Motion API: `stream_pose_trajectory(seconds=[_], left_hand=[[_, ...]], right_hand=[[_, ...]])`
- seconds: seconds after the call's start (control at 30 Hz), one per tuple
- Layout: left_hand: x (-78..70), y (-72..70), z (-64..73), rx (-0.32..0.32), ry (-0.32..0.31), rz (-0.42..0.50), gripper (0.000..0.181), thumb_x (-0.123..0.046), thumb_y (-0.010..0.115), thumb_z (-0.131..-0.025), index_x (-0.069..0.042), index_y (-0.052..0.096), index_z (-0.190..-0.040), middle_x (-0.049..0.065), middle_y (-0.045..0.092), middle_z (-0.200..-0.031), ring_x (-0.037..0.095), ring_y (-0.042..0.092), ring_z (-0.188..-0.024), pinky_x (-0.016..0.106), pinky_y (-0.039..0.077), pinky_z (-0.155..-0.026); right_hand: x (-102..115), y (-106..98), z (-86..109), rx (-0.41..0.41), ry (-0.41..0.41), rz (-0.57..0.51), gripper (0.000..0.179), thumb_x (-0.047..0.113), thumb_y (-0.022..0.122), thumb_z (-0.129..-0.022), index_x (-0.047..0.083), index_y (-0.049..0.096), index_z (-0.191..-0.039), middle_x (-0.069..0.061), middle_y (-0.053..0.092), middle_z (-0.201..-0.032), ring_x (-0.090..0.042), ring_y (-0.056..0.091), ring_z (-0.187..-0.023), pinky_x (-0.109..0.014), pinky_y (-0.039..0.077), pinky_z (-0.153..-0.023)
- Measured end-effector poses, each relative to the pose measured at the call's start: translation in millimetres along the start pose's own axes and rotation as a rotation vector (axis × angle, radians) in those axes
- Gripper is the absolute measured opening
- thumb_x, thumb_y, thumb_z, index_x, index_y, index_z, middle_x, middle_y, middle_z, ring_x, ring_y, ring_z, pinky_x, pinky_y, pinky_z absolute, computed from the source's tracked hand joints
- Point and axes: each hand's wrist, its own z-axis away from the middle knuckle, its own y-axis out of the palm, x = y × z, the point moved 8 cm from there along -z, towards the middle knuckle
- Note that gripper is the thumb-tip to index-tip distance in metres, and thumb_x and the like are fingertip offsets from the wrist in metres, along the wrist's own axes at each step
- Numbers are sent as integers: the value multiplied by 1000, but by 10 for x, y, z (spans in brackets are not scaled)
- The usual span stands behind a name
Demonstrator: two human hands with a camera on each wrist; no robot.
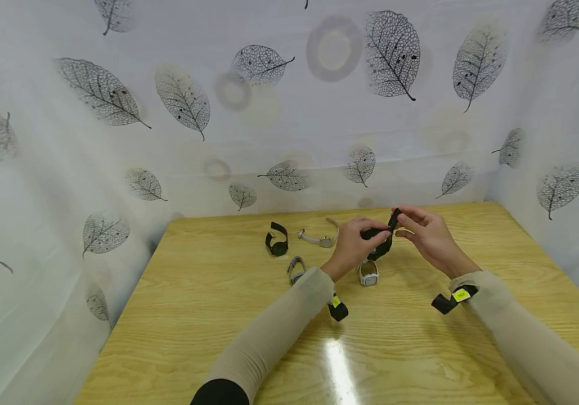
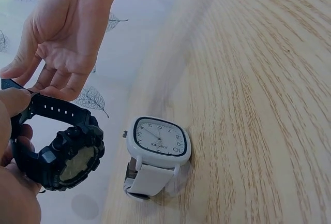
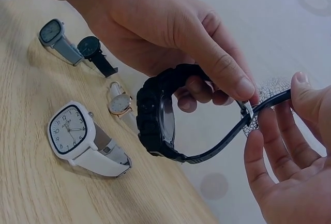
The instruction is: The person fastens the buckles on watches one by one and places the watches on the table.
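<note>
Both hands hold a chunky black wristwatch [image 3: 152,113] up above the table, its strap looped and threaded through the buckle [image 3: 248,111]. My left hand [image 1: 352,246] grips the buckle side, thumb on the strap near the buckle. With thumb and fingers, my right hand [image 1: 428,236] pinches the free strap end [image 3: 279,98]. Seen from the left wrist, the watch hangs with its round face tilted downward. Below it on the table rests a white square-faced watch [image 2: 159,140], its white strap fastened into a loop.
Left of the hands lie a black watch [image 1: 279,248], a slim light-strapped watch [image 1: 326,242] and a grey-strapped watch [image 1: 296,273]. The wooden table [image 1: 193,315] meets a leaf-patterned curtain [image 1: 289,129] at its back edge. Black wrist straps hang below both sleeves.
</note>
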Motion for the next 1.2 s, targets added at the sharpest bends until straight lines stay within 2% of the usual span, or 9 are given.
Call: stream_pose_trajectory(seconds=[0.23, 0.47, 0.57, 0.7, 0.87, 1.07, 1.2], left_hand=[[-6, 18, 5, 22, -1, -35, 17, -17, 74, -97, -8, 79, -111, 6, 72, -106, 13, 67, -93, 10, 54, -76], [15, 21, 10, 26, -6, -66, 17, -20, 74, -98, -9, 80, -110, 4, 71, -105, 9, 66, -92, 9, 53, -76], [56, 20, 14, 28, -36, -61, 20, -23, 76, -96, -11, 79, -112, 1, 71, -106, 5, 65, -92, 9, 53, -78], [122, 7, 28, 32, -116, 2, 29, -23, 81, -91, -12, 78, -118, 1, 72, -111, 1, 66, -93, 12, 54, -78], [165, -18, 34, 34, -198, 85, 36, -14, 81, -90, -8, 74, -125, 3, 74, -119, -1, 67, -101, 14, 55, -82], [187, -44, 53, 2, -233, 181, 35, -10, 82, -89, -7, 74, -123, 7, 76, -116, -2, 69, -100, 16, 56, -86], [191, -43, 66, -21, -231, 180, 35, -11, 82, -88, -7, 74, -122, 8, 75, -116, 1, 69, -101, 17, 55, -90]], right_hand=[[-11, -6, 5, -10, -9, 35, 40, 9, 56, -106, -10, 52, -141, -3, 66, -119, -12, 65, -101, -27, 59, -86], [-26, 11, 1, -17, -26, 82, 41, 8, 57, -106, -13, 51, -140, -1, 68, -120, -11, 66, -99, -27, 59, -86], [-28, 23, 4, -19, -26, 110, 42, 9, 58, -105, -14, 51, -139, 0, 68, -119, -12, 65, -99, -27, 59, -86], [-28, 20, 11, -33, -18, 155, 36, 11, 60, -105, -8, 58, -136, 2, 67, -120, -12, 65, -101, -26, 58, -85], [-32, -10, 12, -63, -17, 278, 31, 13, 63, -104, -1, 64, -132, 1, 69, -119, -11, 65, -102, -26, 58, -85], [-72, 6, 19, -65, -31, 392, 37, 14, 63, -104, -6, 61, -135, -3, 69, -118, -9, 65, -99, -26, 59, -81], [-111, 34, 25, -66, -21, 441, 39, 17, 63, -104, -6, 60, -136, -2, 68, -122, -9, 64, -99, -27, 59, -81]])
